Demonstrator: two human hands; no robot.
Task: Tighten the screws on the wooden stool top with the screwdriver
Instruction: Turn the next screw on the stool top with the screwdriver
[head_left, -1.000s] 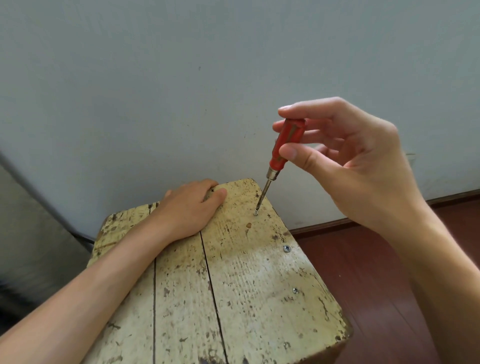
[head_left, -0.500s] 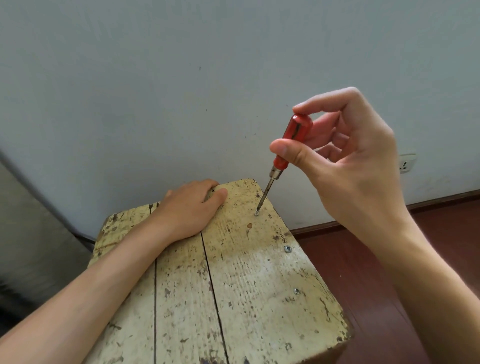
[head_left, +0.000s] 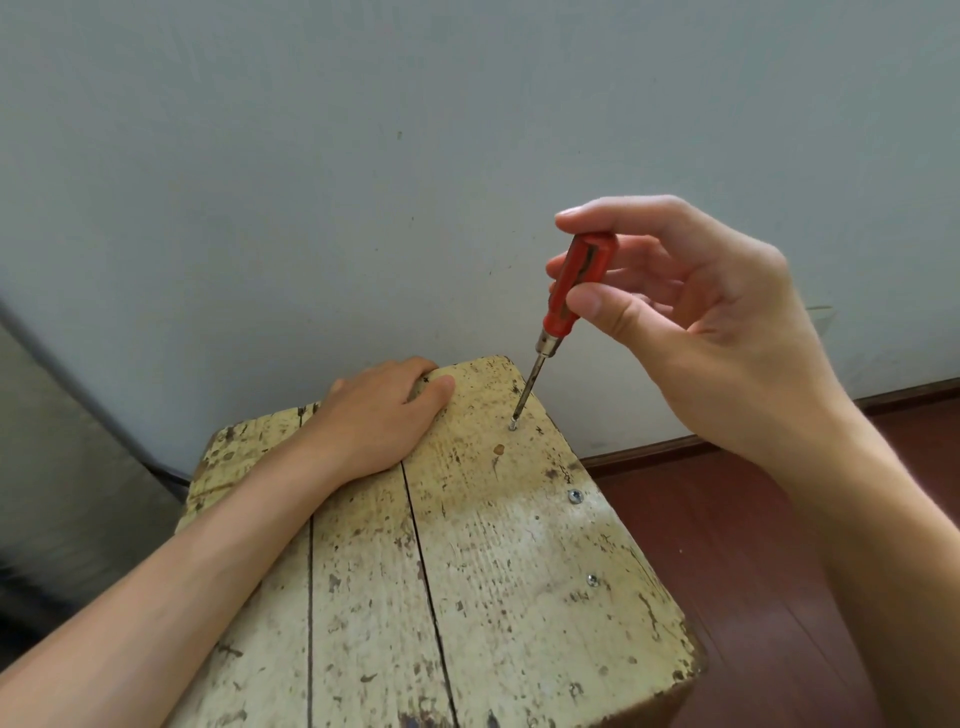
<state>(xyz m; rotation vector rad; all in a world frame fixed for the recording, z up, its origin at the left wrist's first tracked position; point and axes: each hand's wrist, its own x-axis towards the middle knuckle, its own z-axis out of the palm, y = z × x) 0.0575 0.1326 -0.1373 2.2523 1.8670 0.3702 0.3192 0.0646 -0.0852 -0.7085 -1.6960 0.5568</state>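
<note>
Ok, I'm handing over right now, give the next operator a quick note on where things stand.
Right hand pinches the red screwdriver by its handle, with the tip seated in the far screw.
Left hand rests on the far edge of the stool top, fingers hidden over it.
Done: cannot tell; the far screw's head looks slightly proud.
Left: probably finish it, then check the middle screw and the nearest screw along the right edge.

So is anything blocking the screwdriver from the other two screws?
Nothing visible. Only bare stool top lies between the screwdriver and the middle screw and near screw; the left hand holds the far edge.
</note>
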